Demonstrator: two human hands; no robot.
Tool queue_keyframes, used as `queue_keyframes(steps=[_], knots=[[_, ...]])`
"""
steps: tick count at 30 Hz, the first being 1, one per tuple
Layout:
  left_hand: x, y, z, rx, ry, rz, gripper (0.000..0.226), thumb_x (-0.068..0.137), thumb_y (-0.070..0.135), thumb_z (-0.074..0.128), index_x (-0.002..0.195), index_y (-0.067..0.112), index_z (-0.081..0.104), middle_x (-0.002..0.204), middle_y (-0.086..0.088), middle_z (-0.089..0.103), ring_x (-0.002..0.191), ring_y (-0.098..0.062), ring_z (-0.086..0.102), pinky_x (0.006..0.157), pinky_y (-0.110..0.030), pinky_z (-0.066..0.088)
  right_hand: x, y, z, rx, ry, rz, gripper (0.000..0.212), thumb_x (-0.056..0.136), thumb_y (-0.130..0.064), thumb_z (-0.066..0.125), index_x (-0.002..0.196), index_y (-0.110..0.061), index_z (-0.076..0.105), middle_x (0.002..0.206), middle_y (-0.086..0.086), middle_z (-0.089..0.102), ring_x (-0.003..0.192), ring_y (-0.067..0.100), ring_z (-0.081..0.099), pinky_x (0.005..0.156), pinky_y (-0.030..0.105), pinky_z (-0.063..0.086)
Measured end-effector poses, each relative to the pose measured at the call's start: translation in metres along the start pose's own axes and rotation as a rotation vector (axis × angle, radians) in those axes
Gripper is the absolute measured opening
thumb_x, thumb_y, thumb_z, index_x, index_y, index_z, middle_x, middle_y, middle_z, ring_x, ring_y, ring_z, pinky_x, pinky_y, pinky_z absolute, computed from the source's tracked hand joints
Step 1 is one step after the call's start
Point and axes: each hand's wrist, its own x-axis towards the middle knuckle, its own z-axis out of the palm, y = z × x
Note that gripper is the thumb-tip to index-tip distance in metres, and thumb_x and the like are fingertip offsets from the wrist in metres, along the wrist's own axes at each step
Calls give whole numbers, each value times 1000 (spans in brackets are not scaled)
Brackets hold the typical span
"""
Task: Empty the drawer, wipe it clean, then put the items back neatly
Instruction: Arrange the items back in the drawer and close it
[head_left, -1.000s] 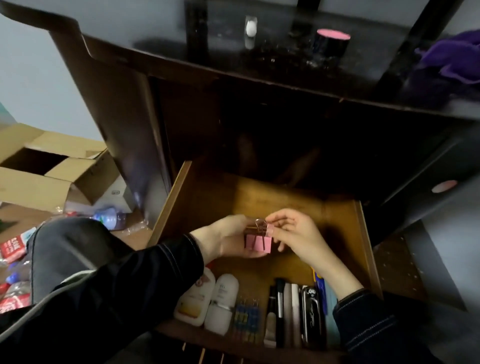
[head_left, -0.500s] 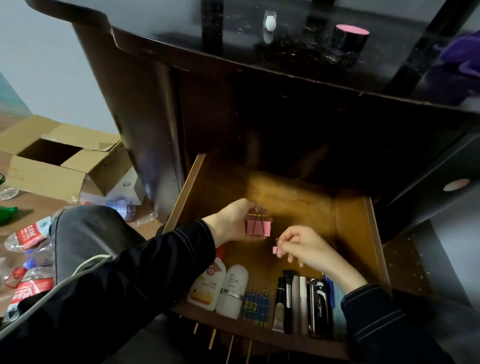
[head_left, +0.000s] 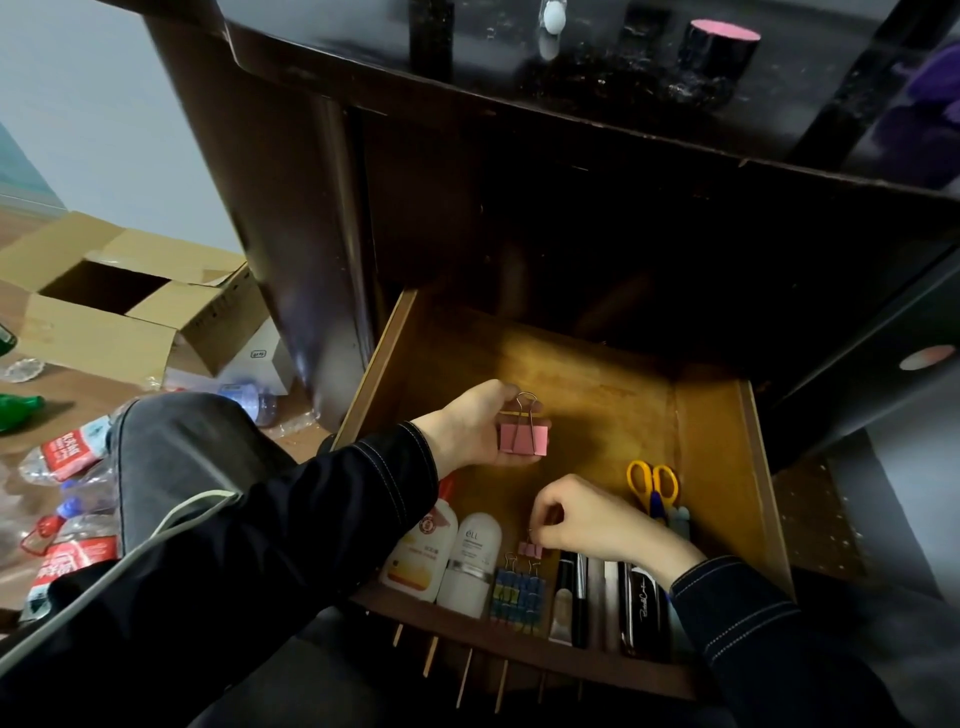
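Both hands inside an open brown wooden drawer (head_left: 754, 467), apart from each other. In the left hand (head_left: 470, 428), fingers curled under and round it: a large pink metal binder clip (head_left: 523, 439) with silver wire handles pointing up, held above the bare drawer floor. In the right hand (head_left: 587, 519), nearer the drawer front: a small pink binder clip (head_left: 530, 549), pinched between thumb and fingertips, touching or just above a row of small blue binder clips (head_left: 519, 592); cannot tell which.

Left of the right hand, below the left wrist: a white plastic bottle with an orange label (head_left: 421, 553) and a white roll-on bottle with a silver band (head_left: 470, 564), side by side against the drawer front. Beneath the right wrist: dark pens and tubes (head_left: 576, 597) and a glossy black case (head_left: 641, 608), laid parallel. Just beyond the right hand: yellow-handled scissors (head_left: 652, 483).

Far left of both hands, on the floor: an open cardboard box (head_left: 130, 306) and clear plastic bottles with red labels (head_left: 67, 452). Above the hands, on the dark bench top (head_left: 467, 57): a black roll with a pink top (head_left: 719, 47).
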Motion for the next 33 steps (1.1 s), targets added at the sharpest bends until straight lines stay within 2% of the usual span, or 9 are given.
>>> queue_keyframes(steps=[5, 7, 16, 21, 25, 28, 33], knots=[[-1, 0, 0, -3, -11, 5, 32, 106, 28, 36, 116, 8, 58, 120, -19, 62, 112, -36, 57, 83, -47, 52, 3, 2, 6, -31, -57, -22, 10, 84, -32, 70, 85, -24, 75, 97, -14, 66, 90, 8, 64, 84, 44, 56], [-2, 0, 0, 2, -14, 5, 31, 105, 28, 36, 114, 8, 58, 121, -19, 62, 112, -35, 57, 81, -47, 52, 4, 3, 7, -36, -62, -19, 10, 84, -33, 70, 86, -24, 75, 98, -14, 65, 91, 8, 63, 85, 42, 56], [-3, 0, 1, -10, -13, 4, 27, 105, 26, 39, 115, 9, 58, 123, -18, 61, 107, -34, 57, 82, -47, 52, 3, 1, 9, -49, -106, -35, 12, 87, -31, 69, 92, -22, 76, 97, -11, 68, 91, 10, 63, 85, 42, 55], [-4, 1, 2, -15, -16, 2, 27, 105, 25, 38, 113, 9, 57, 121, -19, 61, 110, -35, 56, 92, -50, 49, 2, -1, 7, -24, -119, -36, 14, 88, -29, 68, 93, -20, 77, 95, -7, 71, 90, 13, 65, 84, 43, 56], [-3, 1, 2, -7, -15, 5, 27, 105, 26, 38, 112, 9, 58, 118, -19, 62, 109, -35, 56, 90, -49, 49, 2, -1, 7, -10, -121, -30, 15, 89, -30, 67, 92, -19, 77, 93, -7, 71, 88, 14, 66, 82, 43, 55], [-3, 0, 1, -10, -16, 2, 28, 105, 26, 38, 113, 9, 58, 117, -19, 62, 109, -35, 56, 89, -48, 50, 2, -2, 8, -7, -122, -16, 17, 90, -31, 66, 89, -18, 77, 87, -4, 73, 82, 17, 67, 74, 41, 54], [-1, 0, 1, 2, -22, 4, 27, 104, 24, 39, 111, 8, 59, 116, -18, 63, 109, -35, 57, 86, -48, 51, 3, 0, 9, 8, -115, 0, 24, 91, -33, 63, 71, -23, 71, 69, -9, 68, 57, 5, 51, 58, 30, 41]])
